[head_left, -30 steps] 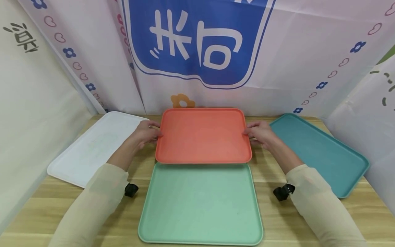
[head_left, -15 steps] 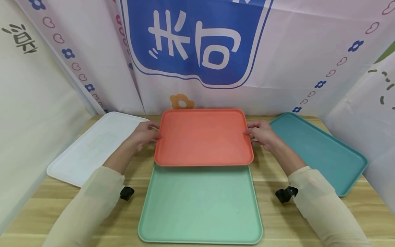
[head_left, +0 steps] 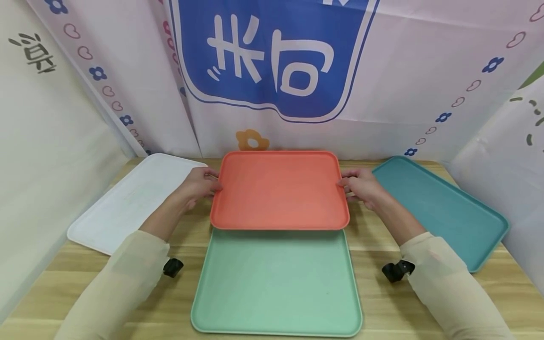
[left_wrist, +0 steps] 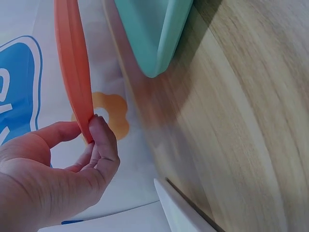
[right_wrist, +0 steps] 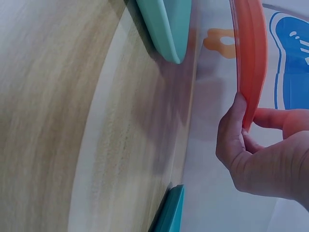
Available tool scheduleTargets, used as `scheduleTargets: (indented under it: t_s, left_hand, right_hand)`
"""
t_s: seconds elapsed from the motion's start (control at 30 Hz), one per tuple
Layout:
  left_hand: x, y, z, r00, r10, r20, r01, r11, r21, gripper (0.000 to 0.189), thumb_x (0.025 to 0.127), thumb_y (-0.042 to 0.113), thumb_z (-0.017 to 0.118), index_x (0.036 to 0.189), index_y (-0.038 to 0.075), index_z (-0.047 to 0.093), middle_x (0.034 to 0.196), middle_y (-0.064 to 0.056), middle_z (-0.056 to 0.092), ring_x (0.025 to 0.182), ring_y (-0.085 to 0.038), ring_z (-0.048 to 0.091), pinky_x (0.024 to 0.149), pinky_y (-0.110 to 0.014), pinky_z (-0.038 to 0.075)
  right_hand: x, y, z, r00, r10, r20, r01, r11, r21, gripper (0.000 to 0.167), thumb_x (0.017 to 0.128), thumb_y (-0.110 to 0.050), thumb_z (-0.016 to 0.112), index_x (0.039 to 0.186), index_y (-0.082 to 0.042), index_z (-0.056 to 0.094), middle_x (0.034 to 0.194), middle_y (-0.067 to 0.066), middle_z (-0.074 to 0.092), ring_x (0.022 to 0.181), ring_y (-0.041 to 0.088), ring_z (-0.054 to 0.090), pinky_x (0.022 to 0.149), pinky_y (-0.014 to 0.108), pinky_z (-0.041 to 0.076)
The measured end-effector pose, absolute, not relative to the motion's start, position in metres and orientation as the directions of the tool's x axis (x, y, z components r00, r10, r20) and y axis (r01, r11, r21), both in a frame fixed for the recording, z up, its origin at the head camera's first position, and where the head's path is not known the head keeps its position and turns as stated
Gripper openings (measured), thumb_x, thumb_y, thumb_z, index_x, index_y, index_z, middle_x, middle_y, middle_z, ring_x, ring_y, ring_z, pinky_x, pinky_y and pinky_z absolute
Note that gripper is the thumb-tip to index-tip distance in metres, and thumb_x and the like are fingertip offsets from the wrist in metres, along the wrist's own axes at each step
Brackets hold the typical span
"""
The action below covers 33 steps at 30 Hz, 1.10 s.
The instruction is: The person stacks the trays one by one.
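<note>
A red-orange tray (head_left: 280, 191) is held up by its two short sides, above the table and behind the light green tray. My left hand (head_left: 199, 183) pinches its left edge; in the left wrist view the thumb and fingers of the left hand (left_wrist: 72, 169) close on the rim. At the opposite edge my right hand (head_left: 361, 185) pinches the rim likewise, and the right wrist view shows that hand (right_wrist: 263, 150) from below. The light green tray (head_left: 278, 283) lies flat on the table, its far edge hidden under the red-orange one.
On the left a white tray (head_left: 131, 203) lies at an angle, partly behind my left arm. A teal tray (head_left: 442, 212) lies angled on the right. Behind the wooden table (head_left: 369, 302) hangs a printed cloth (head_left: 395, 85), close to the red-orange tray's far edge.
The red-orange tray has shifted slightly toward me, its near edge now covering a little more of the light green tray. Both hands keep their grip on it.
</note>
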<state>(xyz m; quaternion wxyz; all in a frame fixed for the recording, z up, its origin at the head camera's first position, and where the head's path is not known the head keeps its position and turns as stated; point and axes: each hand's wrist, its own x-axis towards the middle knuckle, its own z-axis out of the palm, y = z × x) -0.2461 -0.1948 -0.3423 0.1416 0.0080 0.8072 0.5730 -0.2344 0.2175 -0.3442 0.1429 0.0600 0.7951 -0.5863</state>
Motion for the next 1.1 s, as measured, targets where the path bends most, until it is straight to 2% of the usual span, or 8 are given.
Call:
scheduleTargets:
  t_s: [0.23, 0.4, 0.67, 1.1]
  left_hand:
    - [-0.243, -0.194, -0.340, -0.962, 0.168, -0.216, -0.144, 0.362, 0.921, 0.047, 0.095, -0.008, 0.059, 0.137, -0.018, 0.044, 0.096, -0.003, 0.059, 0.074, -0.004, 0.060, 0.064, -0.024, 0.060]
    - [-0.241, -0.195, -0.338, -0.961, 0.168, -0.221, -0.147, 0.368, 0.918, 0.045, 0.096, -0.007, 0.060, 0.137, -0.017, 0.045, 0.095, -0.002, 0.061, 0.078, -0.003, 0.060, 0.068, -0.024, 0.061]
    - [-0.238, -0.196, -0.339, -0.957, 0.185, -0.224, -0.151, 0.342, 0.928, 0.041, 0.098, -0.005, 0.055, 0.135, -0.017, 0.044, 0.081, 0.005, 0.065, 0.071, -0.004, 0.064, 0.064, -0.025, 0.060]
    - [-0.234, -0.196, -0.341, -0.946, 0.221, -0.235, -0.147, 0.353, 0.924, 0.044, 0.095, -0.003, 0.061, 0.135, -0.013, 0.044, 0.074, 0.006, 0.067, 0.061, -0.008, 0.064, 0.056, -0.027, 0.059]
  right_hand:
    - [-0.230, 0.219, -0.342, -0.953, -0.096, -0.287, 0.246, 0.306, -0.920, 0.049, 0.105, -0.009, 0.054, 0.150, 0.008, 0.045, 0.105, 0.007, 0.062, 0.082, 0.013, 0.065, 0.074, 0.029, 0.063]
    - [-0.227, 0.219, -0.341, -0.955, -0.100, -0.279, 0.239, 0.295, -0.925, 0.048, 0.103, -0.007, 0.054, 0.148, 0.009, 0.046, 0.099, 0.004, 0.063, 0.078, 0.011, 0.065, 0.072, 0.028, 0.063]
    - [-0.221, 0.221, -0.338, -0.945, -0.138, -0.296, 0.242, 0.311, -0.919, 0.056, 0.101, -0.008, 0.057, 0.152, 0.007, 0.040, 0.084, -0.001, 0.066, 0.069, 0.010, 0.064, 0.063, 0.027, 0.062]
    - [-0.215, 0.228, -0.343, -0.935, -0.166, -0.315, 0.239, 0.363, -0.901, 0.056, 0.102, -0.007, 0.054, 0.152, 0.008, 0.034, 0.087, 0.006, 0.065, 0.071, 0.013, 0.063, 0.063, 0.030, 0.063]
